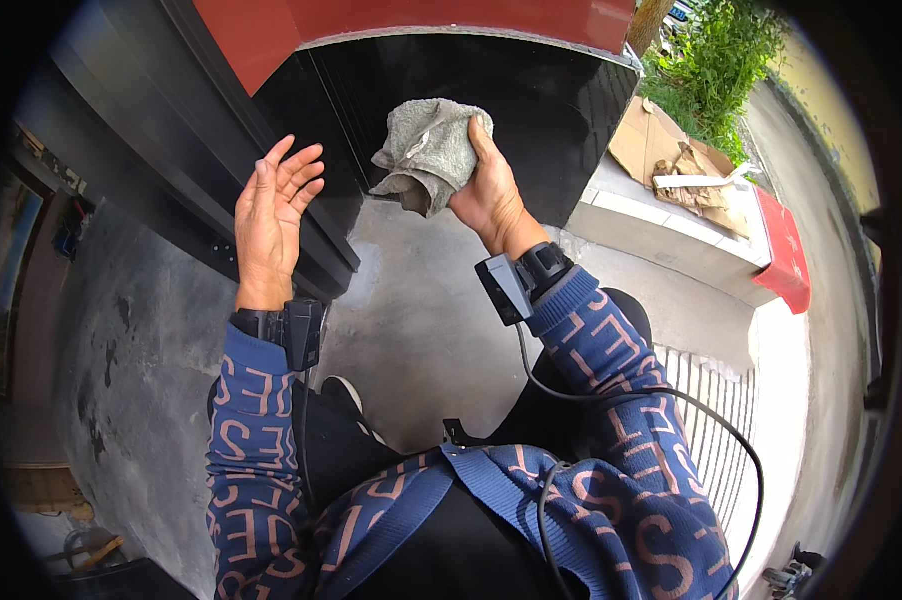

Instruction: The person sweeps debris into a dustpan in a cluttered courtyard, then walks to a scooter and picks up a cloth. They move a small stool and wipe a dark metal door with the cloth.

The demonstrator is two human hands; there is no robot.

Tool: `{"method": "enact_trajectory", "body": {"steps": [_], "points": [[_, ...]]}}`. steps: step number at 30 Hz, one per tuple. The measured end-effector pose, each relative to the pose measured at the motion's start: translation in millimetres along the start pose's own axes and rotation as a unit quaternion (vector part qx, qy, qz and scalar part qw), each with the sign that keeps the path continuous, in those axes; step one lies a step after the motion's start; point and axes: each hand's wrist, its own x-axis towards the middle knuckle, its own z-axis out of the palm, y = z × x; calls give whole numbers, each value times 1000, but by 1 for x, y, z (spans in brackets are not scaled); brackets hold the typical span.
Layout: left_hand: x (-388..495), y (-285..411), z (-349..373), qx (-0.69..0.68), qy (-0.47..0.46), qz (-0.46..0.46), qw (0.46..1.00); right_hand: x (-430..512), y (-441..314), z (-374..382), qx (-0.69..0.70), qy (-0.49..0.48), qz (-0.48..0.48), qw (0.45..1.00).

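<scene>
A folded, crumpled grey cloth (428, 146) is gripped in my right hand (492, 184), with the thumb along its right edge. Behind it stands a glossy black panel (526, 97) that covers the lower part of a red wall; I cannot tell whether the cloth touches it. My left hand (275, 199) is raised, bare and holding nothing, its fingers apart and palm turned inward. It appears in front of a dark metal door frame (218, 120). Both wrists wear black strapped devices, and a cable runs from the right one.
Right of the panel, a low tiled ledge (646, 214) bears flattened cardboard (650, 131) and crumpled brown paper (687, 180). A red plastic item (785, 251) hangs at the ledge's end. Grey concrete floor (428, 322) lies below, with a ribbed strip (710, 420) at the right.
</scene>
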Motion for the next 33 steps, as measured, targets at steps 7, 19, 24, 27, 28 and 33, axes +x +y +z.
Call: {"method": "enact_trajectory", "body": {"steps": [7, 19, 24, 27, 28, 33], "points": [[10, 24, 4, -13, -13, 100, 995, 14, -13, 0, 45, -7, -53, 998], [13, 28, 14, -104, -22, 80, 991, 16, -20, 8, 68, -17, -48, 996], [14, 38, 15, -108, -14, 93, 990, 7, -22, 11, 67, -44, -49, 996], [13, 41, 16, -81, 10, 106, 991, 20, -17, 8, 64, -54, -42, 996], [12, 41, 16, -79, 16, 108, 991, 12, -20, 7, 63, -58, -40, 996], [14, 43, 8, -82, 23, 118, 989, 21, -17, 0, 66, -51, -31, 996]]}}
